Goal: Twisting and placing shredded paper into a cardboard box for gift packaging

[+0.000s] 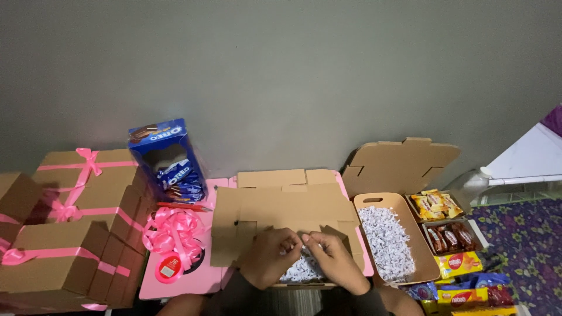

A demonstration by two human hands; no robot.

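Over the open cardboard box point(281, 219), left hand point(268, 256) and right hand point(333, 261) pinch white shredded paper point(301, 270) lying beneath both; one tray point(425, 259), four ribboned boxes point(88, 193).

Tall blue biscuit carton point(168, 159) against wall, ribboned brown gift boxes point(76, 193) left, yellow-red snack packets point(462, 263) right.

Matt cardboard, shiny ribbon, crinkled paper

The open box point(281, 216) and stacked boxes point(88, 199) are plain matt brown cardboard; the pink ribbon bow point(175, 231) is glossy satin; shredded white paper point(386, 240) looks crinkly; snack packets point(436, 205) are shiny plastic on the smooth pink desk point(187, 281).
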